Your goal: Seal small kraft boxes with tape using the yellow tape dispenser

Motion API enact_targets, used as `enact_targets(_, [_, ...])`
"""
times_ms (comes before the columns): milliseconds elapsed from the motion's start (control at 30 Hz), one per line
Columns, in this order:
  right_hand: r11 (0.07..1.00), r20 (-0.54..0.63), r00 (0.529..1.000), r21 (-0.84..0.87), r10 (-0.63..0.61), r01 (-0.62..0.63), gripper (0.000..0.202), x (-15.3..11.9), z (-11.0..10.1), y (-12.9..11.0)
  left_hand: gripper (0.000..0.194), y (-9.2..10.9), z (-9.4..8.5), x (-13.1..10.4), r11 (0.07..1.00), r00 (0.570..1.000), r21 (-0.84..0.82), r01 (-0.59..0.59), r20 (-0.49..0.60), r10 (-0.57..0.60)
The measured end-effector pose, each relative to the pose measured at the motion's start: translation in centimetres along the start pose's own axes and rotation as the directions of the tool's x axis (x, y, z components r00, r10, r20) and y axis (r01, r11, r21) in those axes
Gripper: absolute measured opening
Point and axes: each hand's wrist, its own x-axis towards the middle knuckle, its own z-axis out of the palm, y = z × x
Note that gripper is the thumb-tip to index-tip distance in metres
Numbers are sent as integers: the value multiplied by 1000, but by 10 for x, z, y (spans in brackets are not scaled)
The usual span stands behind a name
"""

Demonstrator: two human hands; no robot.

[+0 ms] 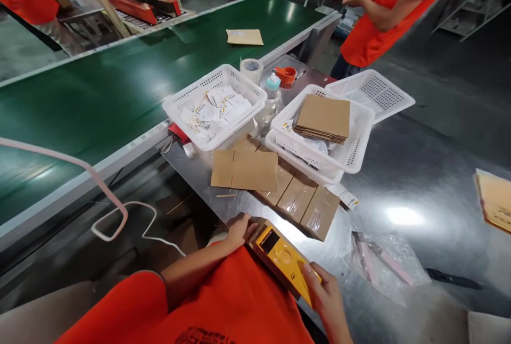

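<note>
A yellow multimeter [288, 260] with a dark screen lies along a narrow brown cardboard box [275, 272], close against my orange shirt. Whether it sits in the box or on top of it I cannot tell. My left hand [240, 229] is closed on the far end of the box. At the near end, my right hand [324, 288] grips the multimeter, thumb on its yellow face. Just beyond, a row of brown cardboard boxes [297, 195] stands on the metal table [399, 173], with a folded cardboard sheet [253, 170] over the left ones.
White baskets hold small packets [217, 109] and stacked flat cardboard [323, 115]. Tape [251, 70] and a bottle [273, 86] stand between them. Plastic-bagged pink items [383, 261] lie right. A green conveyor belt [120, 83] carries an envelope [245, 37]. Two co-workers stand beyond.
</note>
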Motion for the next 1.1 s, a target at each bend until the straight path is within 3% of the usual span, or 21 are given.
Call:
enact_targets(100, [1000, -15, 1000, 7, -12, 12, 54, -1, 1, 3, 33, 0, -6, -7, 996, 1000, 90, 1, -2, -1])
enact_targets(200, [999, -23, 999, 24, -27, 28, 53, -2, 0, 0, 66, 0, -8, -21, 981, 990, 141, -135, 58, 128])
enact_targets(267, [999, -17, 999, 19, -31, 32, 54, -2, 0, -2, 82, -2, -9, -27, 949, 959, 189, -251, 178, 219])
enact_targets(333, [1000, -15, 1000, 10, -24, 24, 55, -1, 0, -3, 88, -4, -11, -29, 922, 934, 247, -299, 274, 230])
enact_targets(433, [1000, -17, 1000, 19, -20, 20, 56, -1, -1, -2, 106, 0, -21, -23, 911, 916, 248, -329, 317, 245])
enact_targets(533, [999, 5, 1000, 40, -30, 29, 54, -2, -1, -3, 131, 17, -34, -13, 853, 840, 181, -489, 359, 406])
enact_targets(667, [999, 41, 999, 49, -9, 7, 52, -1, -1, -17, 121, 43, -46, 2, 752, 720, 153, -641, 458, 521])
enact_targets(833, [1000, 219, 976, -13, -14, 17, 49, -3, -19, -27, 104, 51, -54, 11, 682, 694, 243, -690, 493, 526])
enact_targets(967, [990, 202, 975, -125, 93, -68, 49, -27, -65, 16, 103, 54, -54, 8, 652, 718, 335, -680, 482, 501])
enact_targets(1100, [981, 142, 971, -40, 193, -189, 49, -54, -101, 79, 102, 61, -54, 5, 658, 742, 385, -648, 514, 430])
